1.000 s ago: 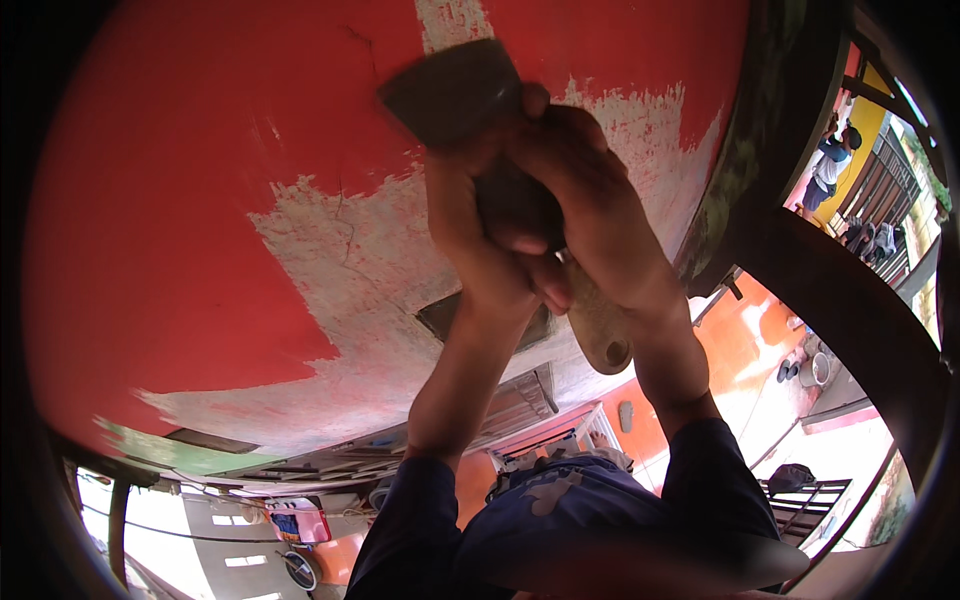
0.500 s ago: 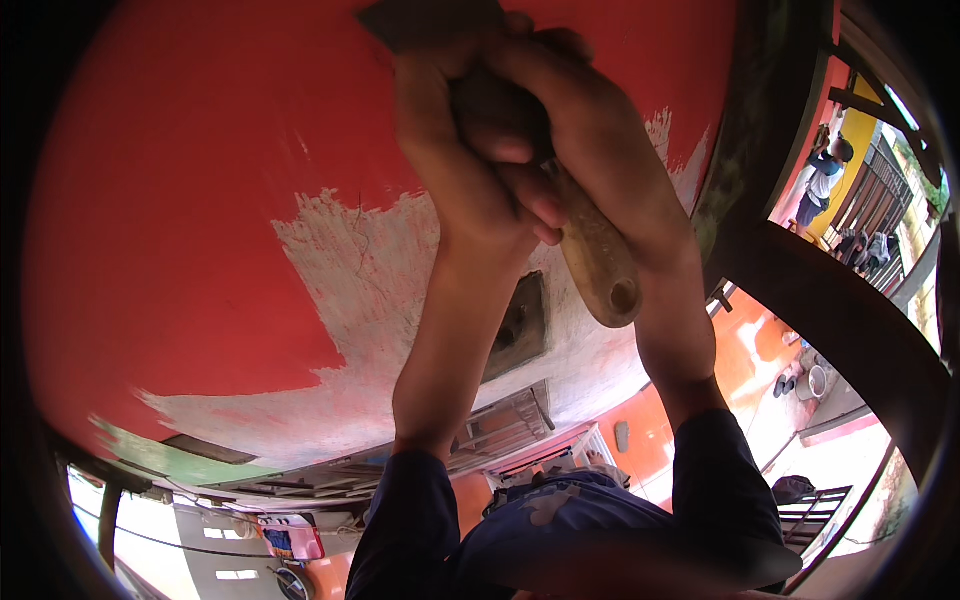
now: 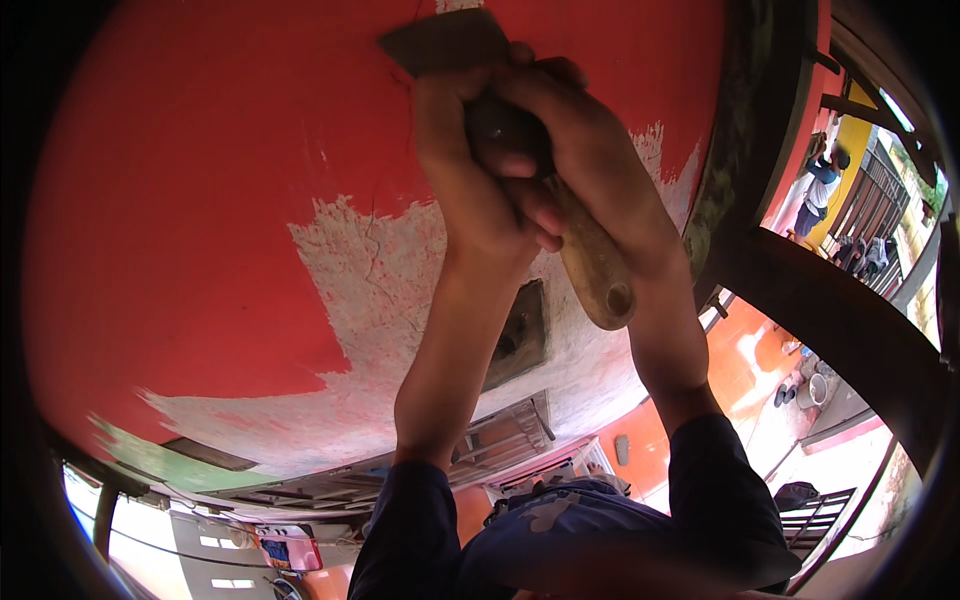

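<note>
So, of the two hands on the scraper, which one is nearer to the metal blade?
The left hand: it grips high on the scraper, just under the dark blade, while the right hand wraps lower, toward the wooden handle end.

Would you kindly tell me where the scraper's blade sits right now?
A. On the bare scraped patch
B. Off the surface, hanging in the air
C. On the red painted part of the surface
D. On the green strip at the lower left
C: the scraper, gripped by both the left hand and the right hand, has its dark blade against the red paint, above the bare patch.
</note>
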{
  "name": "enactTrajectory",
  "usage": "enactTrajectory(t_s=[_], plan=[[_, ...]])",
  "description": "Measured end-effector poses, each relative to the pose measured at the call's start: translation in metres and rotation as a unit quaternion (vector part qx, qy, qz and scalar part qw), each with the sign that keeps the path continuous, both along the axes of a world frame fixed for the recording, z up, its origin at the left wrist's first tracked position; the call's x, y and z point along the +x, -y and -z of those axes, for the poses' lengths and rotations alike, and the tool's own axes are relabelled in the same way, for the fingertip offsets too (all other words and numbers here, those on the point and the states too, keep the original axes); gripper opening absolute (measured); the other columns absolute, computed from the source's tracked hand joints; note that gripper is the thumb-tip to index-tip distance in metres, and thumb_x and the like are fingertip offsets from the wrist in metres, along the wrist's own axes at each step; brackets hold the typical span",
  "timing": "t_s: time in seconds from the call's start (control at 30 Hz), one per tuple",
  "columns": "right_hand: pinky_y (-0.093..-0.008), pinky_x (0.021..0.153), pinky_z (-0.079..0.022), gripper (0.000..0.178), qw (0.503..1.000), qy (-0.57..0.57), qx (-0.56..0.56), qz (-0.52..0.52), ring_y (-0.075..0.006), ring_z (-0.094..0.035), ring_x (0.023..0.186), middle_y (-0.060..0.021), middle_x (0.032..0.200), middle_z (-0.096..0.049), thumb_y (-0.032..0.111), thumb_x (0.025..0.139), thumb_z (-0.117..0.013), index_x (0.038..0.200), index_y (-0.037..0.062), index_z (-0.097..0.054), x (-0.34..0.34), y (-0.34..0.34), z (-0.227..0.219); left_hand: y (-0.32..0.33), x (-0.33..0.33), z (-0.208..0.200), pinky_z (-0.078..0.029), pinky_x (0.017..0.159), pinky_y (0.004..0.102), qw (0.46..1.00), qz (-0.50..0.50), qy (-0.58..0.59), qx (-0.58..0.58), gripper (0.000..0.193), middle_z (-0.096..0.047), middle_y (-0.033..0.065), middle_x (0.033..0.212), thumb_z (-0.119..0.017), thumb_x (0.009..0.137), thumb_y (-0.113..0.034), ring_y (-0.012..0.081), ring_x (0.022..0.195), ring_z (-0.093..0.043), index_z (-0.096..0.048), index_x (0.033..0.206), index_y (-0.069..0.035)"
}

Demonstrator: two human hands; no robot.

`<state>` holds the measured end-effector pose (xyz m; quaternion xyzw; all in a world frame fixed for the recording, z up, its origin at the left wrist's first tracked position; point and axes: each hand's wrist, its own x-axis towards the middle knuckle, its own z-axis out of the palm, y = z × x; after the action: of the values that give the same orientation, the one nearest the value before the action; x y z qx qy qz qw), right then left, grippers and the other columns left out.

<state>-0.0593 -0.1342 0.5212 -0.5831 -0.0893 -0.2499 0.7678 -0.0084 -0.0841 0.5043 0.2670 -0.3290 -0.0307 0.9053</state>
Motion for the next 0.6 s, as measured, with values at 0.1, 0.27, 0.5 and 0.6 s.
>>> enactTrajectory(t_s=[0.1,0.27,0.5,0.6], plan=[[-0.0285,0.030,-0.035,0.036,0.999,0.022,-0.034,-0.004,-0.0127,-0.044,0.032,-0.0016,0.050,-0.047,0.032,0.102,-0.049,0.074,0.0095,-0.053,0.003,0.004,-0.009,-0.004,0.011,-0.015,-0.054,0.068,0.0293,0.999,0.001,0.051,0.012,0.042,-0.067,0.0212,0.091,-0.046,0.092,-0.040,0.0245,0.070,-0.063,-0.056,0.101,0.000],[-0.0298,0.029,-0.035,0.036,1.000,0.012,-0.013,-0.017,-0.0133,-0.045,0.032,-0.0028,0.048,-0.047,0.032,0.101,-0.050,0.075,0.0087,-0.054,0.003,-0.001,-0.006,-0.010,0.010,-0.009,-0.054,0.077,0.0315,0.997,0.009,0.072,0.012,0.039,-0.067,0.0216,0.090,-0.046,0.092,-0.036,0.0271,0.082,-0.065,-0.057,0.101,0.000],[-0.0329,0.037,-0.045,0.034,0.997,0.029,-0.074,0.011,-0.0169,-0.055,0.040,-0.0084,0.060,-0.057,0.028,0.099,-0.046,0.082,0.0013,-0.058,0.010,0.002,-0.002,-0.011,0.010,-0.012,-0.041,0.054,0.0249,0.998,0.000,0.069,-0.011,0.036,-0.053,0.0050,0.065,-0.043,0.096,-0.033,0.0149,0.057,-0.048,-0.060,0.094,-0.002],[-0.0345,0.042,-0.050,0.034,0.995,0.043,-0.094,0.006,-0.0186,-0.060,0.045,-0.0113,0.066,-0.063,0.025,0.098,-0.043,0.089,-0.0023,-0.061,0.012,0.007,-0.004,-0.011,0.006,-0.014,-0.033,0.040,0.0208,0.998,0.004,0.060,-0.022,0.037,-0.046,-0.0027,0.053,-0.042,0.099,-0.033,0.0076,0.041,-0.038,-0.061,0.091,-0.002]])
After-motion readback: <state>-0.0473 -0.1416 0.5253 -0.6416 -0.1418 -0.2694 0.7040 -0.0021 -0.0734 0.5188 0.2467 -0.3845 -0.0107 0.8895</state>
